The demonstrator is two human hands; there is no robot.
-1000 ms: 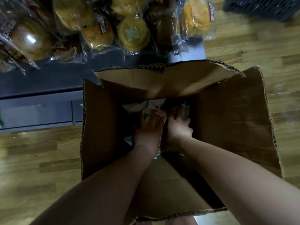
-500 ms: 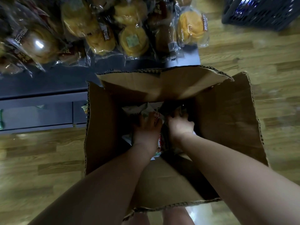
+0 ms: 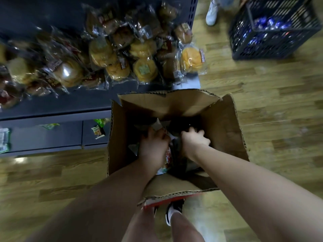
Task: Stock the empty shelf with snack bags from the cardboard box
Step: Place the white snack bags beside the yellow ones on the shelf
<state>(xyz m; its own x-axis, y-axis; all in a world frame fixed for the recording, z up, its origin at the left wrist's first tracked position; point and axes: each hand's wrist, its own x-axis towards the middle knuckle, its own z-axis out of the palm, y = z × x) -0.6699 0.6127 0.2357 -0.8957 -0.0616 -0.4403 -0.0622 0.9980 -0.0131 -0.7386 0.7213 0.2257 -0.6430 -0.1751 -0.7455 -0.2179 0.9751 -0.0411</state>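
An open cardboard box stands on the wooden floor in front of me, its flaps up. Both my hands are down inside it. My left hand is closed over a white and red snack bag, which shows below and beside my fingers. My right hand reaches into the dark right part of the box, fingers curled on dark packaging; what it grips is hard to make out. The dark shelf unit stands to the left, with its low shelf holding a few small green packets.
Clear-wrapped buns and pastries crowd the upper shelf. A dark plastic crate with blue packets stands at the far right, beside another person's white shoe. My own shoe is below the box.
The view has pulled back and up, so more of the shelf and crate shows. My right hand has spread and shifted right in the box; my left hand stays on the bag.
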